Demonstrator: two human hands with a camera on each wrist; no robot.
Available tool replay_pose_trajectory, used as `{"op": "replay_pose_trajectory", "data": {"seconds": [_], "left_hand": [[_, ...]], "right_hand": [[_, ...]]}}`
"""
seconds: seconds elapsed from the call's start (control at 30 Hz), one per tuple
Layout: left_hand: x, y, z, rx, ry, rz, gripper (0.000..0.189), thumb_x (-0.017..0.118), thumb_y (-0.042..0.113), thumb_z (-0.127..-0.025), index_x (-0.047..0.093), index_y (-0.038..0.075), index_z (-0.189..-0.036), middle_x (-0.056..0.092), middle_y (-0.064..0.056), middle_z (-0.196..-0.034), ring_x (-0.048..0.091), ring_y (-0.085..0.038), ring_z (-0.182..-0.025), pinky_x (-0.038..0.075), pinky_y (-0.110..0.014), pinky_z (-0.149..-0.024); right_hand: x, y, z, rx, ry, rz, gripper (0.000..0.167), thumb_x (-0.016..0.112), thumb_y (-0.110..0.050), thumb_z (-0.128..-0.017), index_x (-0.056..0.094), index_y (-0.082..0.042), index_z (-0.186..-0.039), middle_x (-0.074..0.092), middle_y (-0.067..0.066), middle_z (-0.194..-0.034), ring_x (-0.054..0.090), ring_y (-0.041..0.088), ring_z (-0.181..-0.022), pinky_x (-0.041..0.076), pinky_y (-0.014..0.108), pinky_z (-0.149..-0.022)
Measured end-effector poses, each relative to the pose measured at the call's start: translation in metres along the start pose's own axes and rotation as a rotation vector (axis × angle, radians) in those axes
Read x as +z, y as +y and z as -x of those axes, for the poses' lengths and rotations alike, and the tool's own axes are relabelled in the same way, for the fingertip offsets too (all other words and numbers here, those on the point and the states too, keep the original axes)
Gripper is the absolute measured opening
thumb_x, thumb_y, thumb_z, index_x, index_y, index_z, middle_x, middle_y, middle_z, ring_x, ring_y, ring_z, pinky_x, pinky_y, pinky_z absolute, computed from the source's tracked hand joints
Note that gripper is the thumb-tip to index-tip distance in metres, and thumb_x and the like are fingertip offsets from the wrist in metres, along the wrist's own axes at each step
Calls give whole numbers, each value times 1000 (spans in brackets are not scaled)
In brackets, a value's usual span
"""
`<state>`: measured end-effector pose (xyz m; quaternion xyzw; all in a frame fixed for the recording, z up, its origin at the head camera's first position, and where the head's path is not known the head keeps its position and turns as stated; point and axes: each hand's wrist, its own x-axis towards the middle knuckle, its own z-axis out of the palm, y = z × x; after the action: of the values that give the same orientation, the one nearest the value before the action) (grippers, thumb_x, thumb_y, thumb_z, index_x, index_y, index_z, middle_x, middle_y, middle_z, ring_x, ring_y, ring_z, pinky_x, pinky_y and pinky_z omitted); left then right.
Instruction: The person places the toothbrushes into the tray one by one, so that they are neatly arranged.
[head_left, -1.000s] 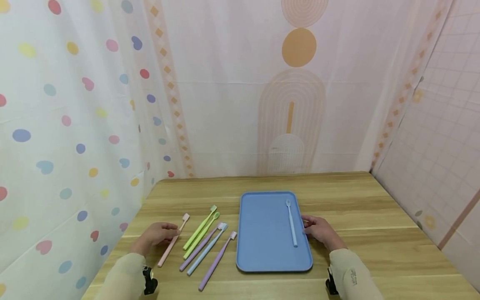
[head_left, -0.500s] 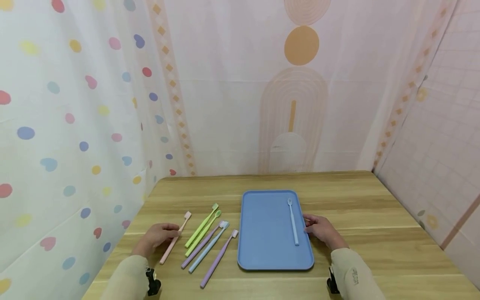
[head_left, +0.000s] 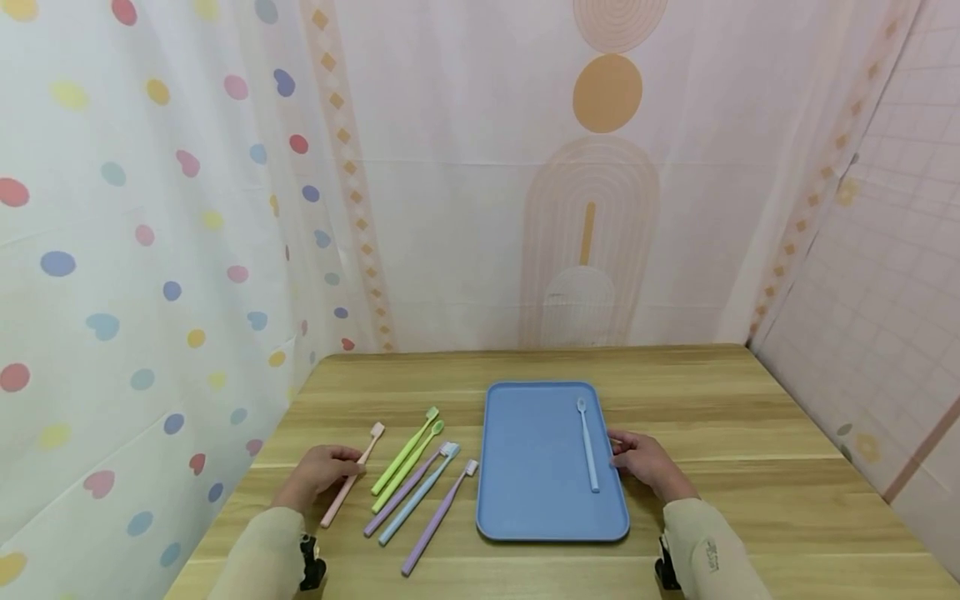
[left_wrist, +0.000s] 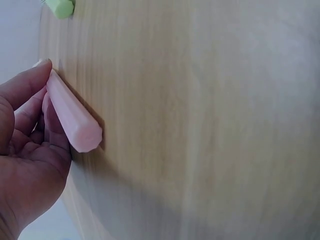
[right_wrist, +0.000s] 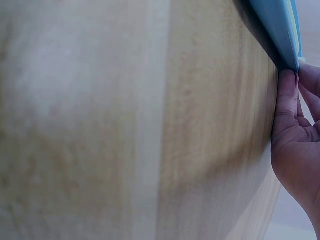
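Because the pink toothbrush (head_left: 341, 500) looks like slim, hard plastic, it should be light, stiff and maybe slightly slippery; the upper handle seems a good place for holding. There the left hand (head_left: 318, 473) pinches it, at the counter (head_left: 690, 387), left of the green toothbrushes (head_left: 406, 454). The right hand (head_left: 649, 463) grips the blue tray's (head_left: 528, 475) right rim. Compared with one second ago, only the view is slightly shifted.
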<state>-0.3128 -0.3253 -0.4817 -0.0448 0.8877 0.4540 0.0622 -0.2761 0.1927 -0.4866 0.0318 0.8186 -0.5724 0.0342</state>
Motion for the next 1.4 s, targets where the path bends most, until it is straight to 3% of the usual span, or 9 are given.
{"op": "replay_pose_trajectory", "data": {"seconds": [0.3,0.53,0.77,1.0,1.23,1.4], "left_hand": [[3,5,1,5,48,-55,23,75,8,-84,71,-6,-101,67,-10,-91,58,-18,-75,49,-30,-65],[7,6,2,-11,98,-41,17,74,7,-80,72,-5,-92,66,-12,-89,59,-20,-71,50,-32,-61],[4,6,-1,-63,103,37,25,71,7,-83,72,-8,-102,68,-13,-92,61,-19,-73,53,-33,-62],[-1,10,-3,-64,116,67,27,69,6,-83,70,-11,-104,68,-15,-91,62,-18,-72,53,-31,-62],[-3,24,-3,-79,108,132,27,65,6,-88,67,-11,-109,67,-14,-91,60,-19,-71,51,-31,-61],[0,37,-5,-42,111,135,26,67,7,-89,67,-11,-107,67,-13,-89,58,-16,-68,49,-30,-59]], "right_hand": [[-1,-1,0,-8,-2,6,53,61,13,-83,51,14,-134,60,15,-98,58,21,-89,53,33,-76],[0,-1,1,-21,-6,-2,53,61,14,-81,51,15,-134,61,15,-98,59,22,-91,54,33,-77],[0,1,-1,-32,-3,-18,54,60,14,-81,50,17,-134,63,16,-99,60,22,-91,54,33,-77],[1,1,0,-37,-13,-59,54,59,15,-81,48,19,-134,61,15,-96,59,20,-88,54,32,-74],[0,0,0,-12,-12,-35,54,61,14,-82,50,16,-134,61,16,-98,59,21,-88,54,32,-75],[0,0,0,-2,0,-27,53,61,13,-82,51,15,-134,61,15,-97,59,20,-87,54,32,-74]]}}
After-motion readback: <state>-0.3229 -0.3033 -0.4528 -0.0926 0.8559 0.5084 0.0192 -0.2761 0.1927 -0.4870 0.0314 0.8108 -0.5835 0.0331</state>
